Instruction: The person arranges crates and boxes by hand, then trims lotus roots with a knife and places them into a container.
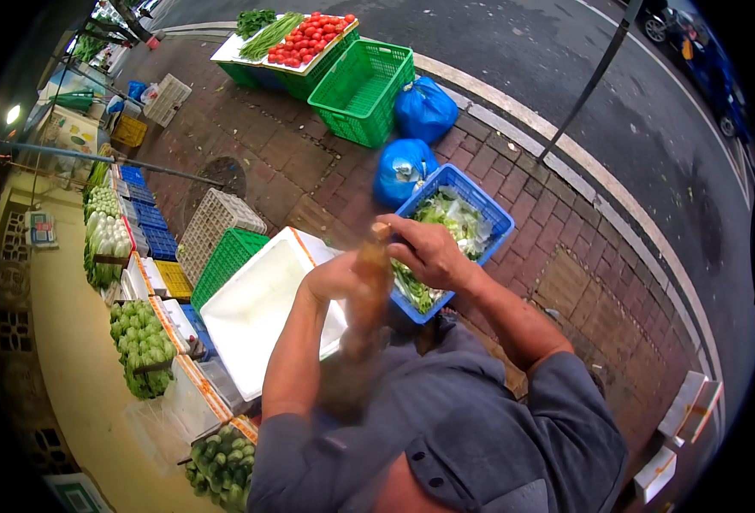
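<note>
A long brown root-like vegetable (369,295), smeared by motion, stands roughly upright in front of my chest; its exact kind is unclear. My left hand (336,278) is closed round its upper part, the fingers partly hidden behind it. At its pale top end, my right hand (433,252) is closed with the thumb and fingers bent against it. Below my right hand is a blue plastic crate (499,224) holding leafy green scraps (450,214). A white foam box (253,303) lies tilted beside my left forearm.
Blue plastic bags (426,109) and a green crate (362,92) stand ahead by the kerb. Farther off, tomatoes (313,38) and green vegetables rest on white trays. Along the left wall are crates, leafy greens (138,342) and cucumbers (223,466). A pole (587,85) rises at right.
</note>
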{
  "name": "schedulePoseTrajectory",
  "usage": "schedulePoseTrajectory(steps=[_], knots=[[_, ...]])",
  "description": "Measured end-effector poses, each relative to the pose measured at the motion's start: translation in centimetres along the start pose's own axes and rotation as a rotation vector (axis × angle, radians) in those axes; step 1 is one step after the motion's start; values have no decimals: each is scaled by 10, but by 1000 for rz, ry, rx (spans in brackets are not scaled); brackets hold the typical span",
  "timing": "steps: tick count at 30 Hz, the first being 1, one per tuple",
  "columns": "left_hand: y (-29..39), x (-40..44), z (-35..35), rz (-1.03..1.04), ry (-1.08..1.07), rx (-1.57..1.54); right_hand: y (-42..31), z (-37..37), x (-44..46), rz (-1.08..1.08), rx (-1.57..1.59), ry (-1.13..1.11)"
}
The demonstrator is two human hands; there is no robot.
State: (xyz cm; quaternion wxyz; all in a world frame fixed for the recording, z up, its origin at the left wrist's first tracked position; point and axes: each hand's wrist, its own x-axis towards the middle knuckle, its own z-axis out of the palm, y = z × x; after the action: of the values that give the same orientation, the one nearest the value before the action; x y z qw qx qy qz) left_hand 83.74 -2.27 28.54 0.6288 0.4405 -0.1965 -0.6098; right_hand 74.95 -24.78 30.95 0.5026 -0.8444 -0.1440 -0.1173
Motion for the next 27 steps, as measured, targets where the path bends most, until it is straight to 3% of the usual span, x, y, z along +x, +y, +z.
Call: schedulePoseTrajectory(steps=[6,9,11,13,16,19,22,25,27], knots=[[-18,3,-19,-116,16,120,48,13,-16,-68,22,88],[-26,-7,-27,7,-23,8,103,14,-43,166,94,208],[-16,-14,-22,55,141,2,134,18,-63,382,135,252],[0,-18,-14,172,265,-2,188,39,-93,672,391,183],[8,-30,-18,427,436,-108,155,30,-93,1046,641,180],[10,-48,-29,655,681,-288,165,44,-110,1068,677,203],[-11,-64,-60,808,928,-589,157,38,-108,1230,803,328],[-38,-70,-81,938,1193,-890,144,37,-100,1058,770,280],[-54,-73,-84,904,1239,-997,152,43,-103,920,745,207]])
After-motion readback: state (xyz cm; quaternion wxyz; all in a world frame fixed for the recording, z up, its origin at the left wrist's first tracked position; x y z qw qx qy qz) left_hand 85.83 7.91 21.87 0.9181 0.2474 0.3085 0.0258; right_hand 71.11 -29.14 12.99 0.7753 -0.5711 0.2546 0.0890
